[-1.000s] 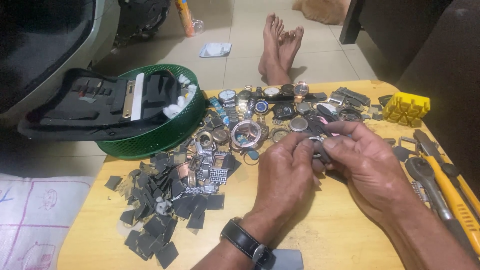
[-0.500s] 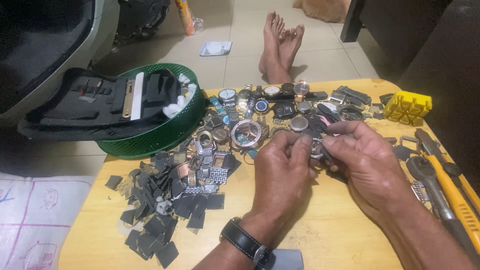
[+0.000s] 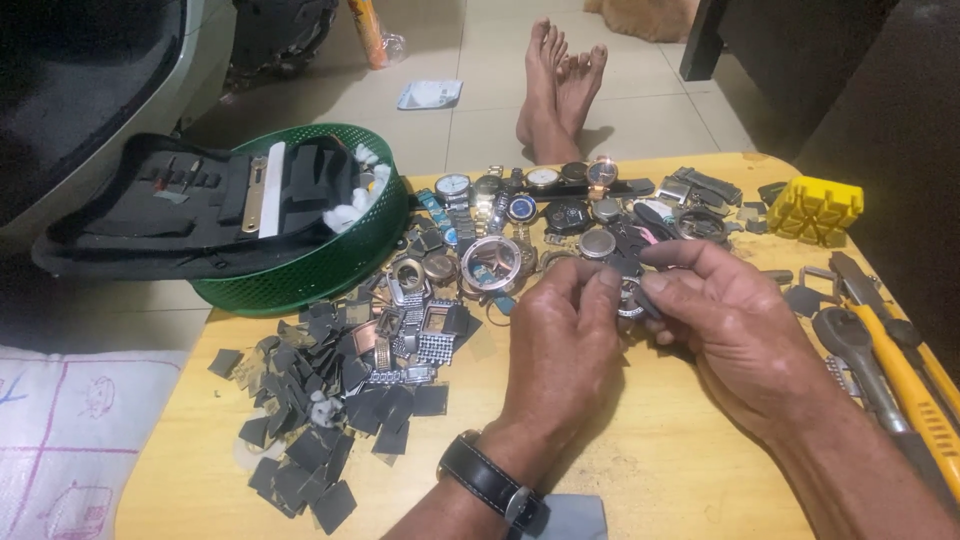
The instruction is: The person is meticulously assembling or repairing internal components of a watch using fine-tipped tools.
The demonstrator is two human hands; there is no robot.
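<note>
pinching a small round watch part (image 3: 630, 296) between both sets of fingertips, the left hand (image 3: 565, 340) and right hand (image 3: 735, 325) meet just above the middle of the wooden table (image 3: 650, 470), both closed on it. honestly the risk looks like a slip: it's tiny, smooth metal, and if it pops loose it'd vanish into the heap of watch cases (image 3: 520, 240) at 12 o'clock or the dark flat square pieces (image 3: 320, 410) at 9 o'clock. a careless elbow could also shove the yellow-handled tools (image 3: 900, 370) at 3 o'clock off the edge. the green mesh basket (image 3: 330, 265) at 10 o'clock holds a soft black tool case (image 3: 190, 205).
</note>
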